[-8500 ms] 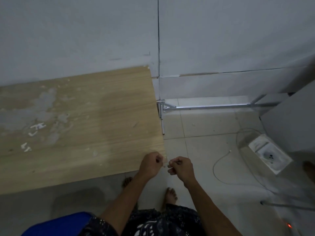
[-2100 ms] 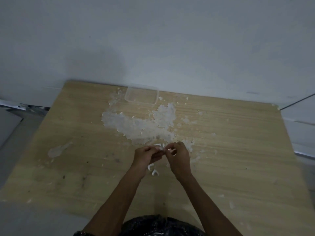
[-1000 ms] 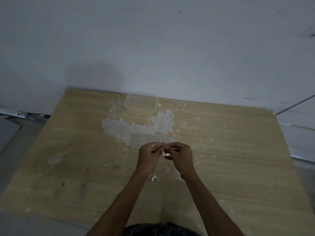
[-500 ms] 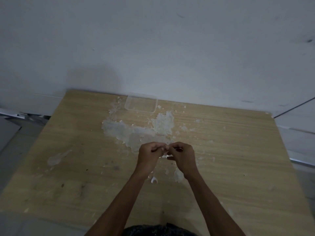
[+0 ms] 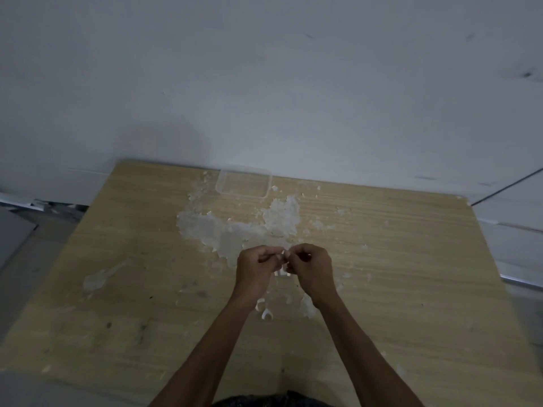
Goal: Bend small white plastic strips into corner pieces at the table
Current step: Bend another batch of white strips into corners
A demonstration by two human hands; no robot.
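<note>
Where the two hands meet above the middle of the table (image 5: 411,289), a small white strip (image 5: 282,255) is pinched between them. The left hand (image 5: 255,267) has its grip closed on the strip's left end; the right hand (image 5: 311,264) has its grip closed on the right end. A bent white piece (image 5: 266,314) lies on the table nearer the person, between the forearms. A clear tray (image 5: 244,182) sits at the far edge by the wall, with a pale scuffed patch (image 5: 223,230) just near of it.
</note>
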